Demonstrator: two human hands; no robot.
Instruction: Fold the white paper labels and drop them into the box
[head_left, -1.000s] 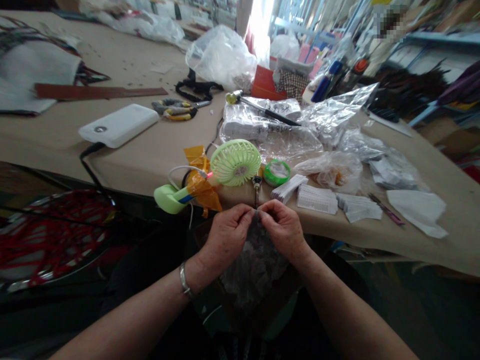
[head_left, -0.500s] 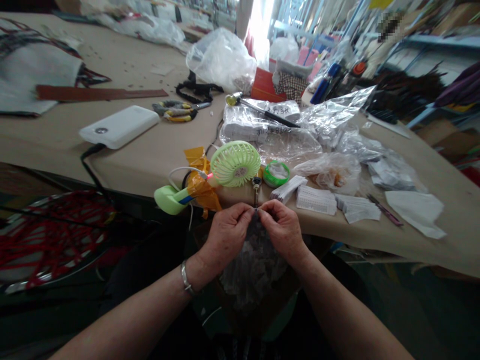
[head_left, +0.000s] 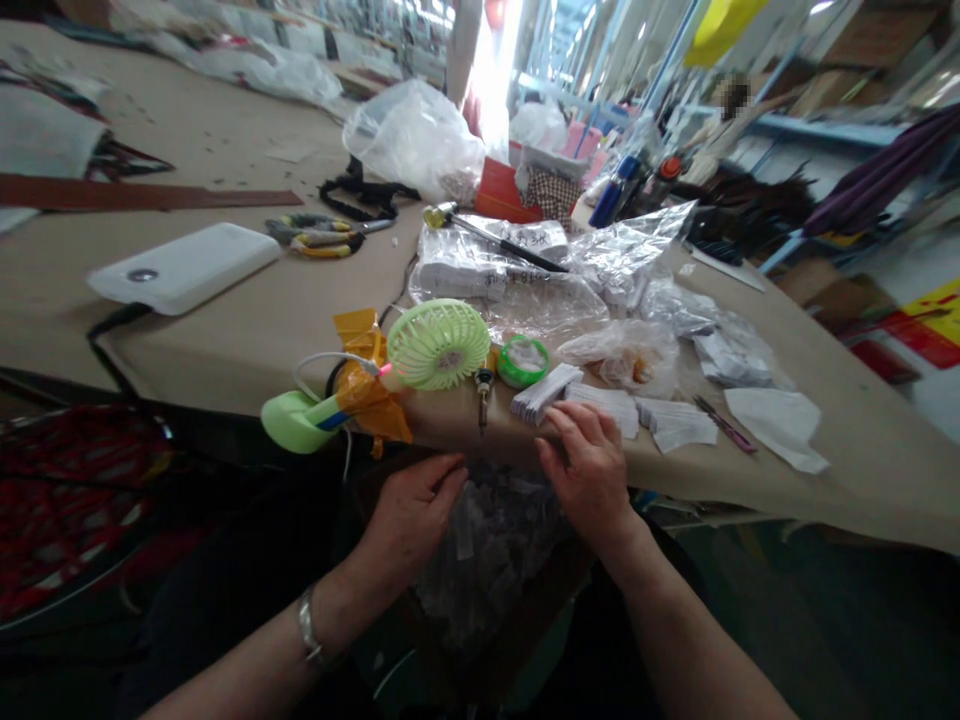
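Observation:
My left hand (head_left: 416, 510) is over the dark area in front of the table edge, its fingers stretched forward and the thumb slightly apart from the index finger, holding nothing that I can see. Below it is a heap of pale scraps (head_left: 487, 570); one white strip shows near my fingertips. My right hand (head_left: 589, 475) is at the table edge with fingers apart, over the small printed labels (head_left: 607, 408) and beside a fanned label stack (head_left: 546, 392). Between the hands, a soldering iron (head_left: 483, 400) points its metal tip past the edge, next to a green round tub (head_left: 523, 361).
A green fan (head_left: 439, 345) is fixed at the edge with orange tape (head_left: 375, 400). A white power bank (head_left: 184, 268), pliers (head_left: 319, 238) and clear plastic bags (head_left: 517, 290) lie behind. More labels (head_left: 679, 425), small snips (head_left: 727, 425) and a white sheet (head_left: 776, 425) lie to the right.
My hands were together with pinched fingertips at the iron's tip. They have parted: the left came back and leftward, the right moved over to the labels. The view has shifted.

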